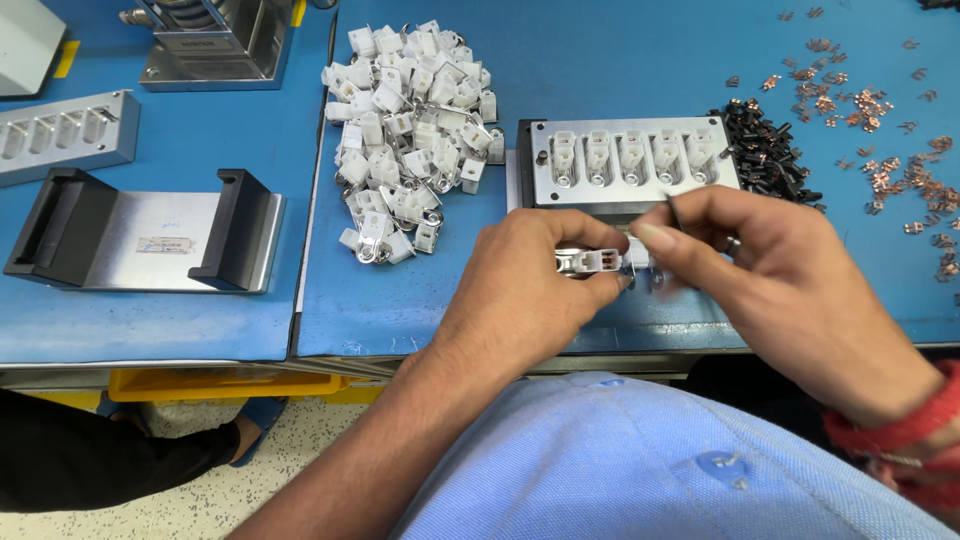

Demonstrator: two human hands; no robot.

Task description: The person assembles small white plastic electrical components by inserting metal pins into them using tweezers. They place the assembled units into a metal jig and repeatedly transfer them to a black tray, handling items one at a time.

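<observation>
Left hand (530, 285): fingers pinching a small white connector housing with a metal clip (590, 261), held above the blue worktop (600, 60) near its front edge. Right hand (790, 285): thumb and forefinger pressed together on a thin metal piece (blurred, kind unclear) just beside the housing. Metal fixture block (630, 155): behind the hands, five white housings seated in a row. Pile of white housings (410, 130): left of the block. Black small parts (765, 150): right of it. Copper terminals (880, 130): scattered toward the right edge.
</observation>
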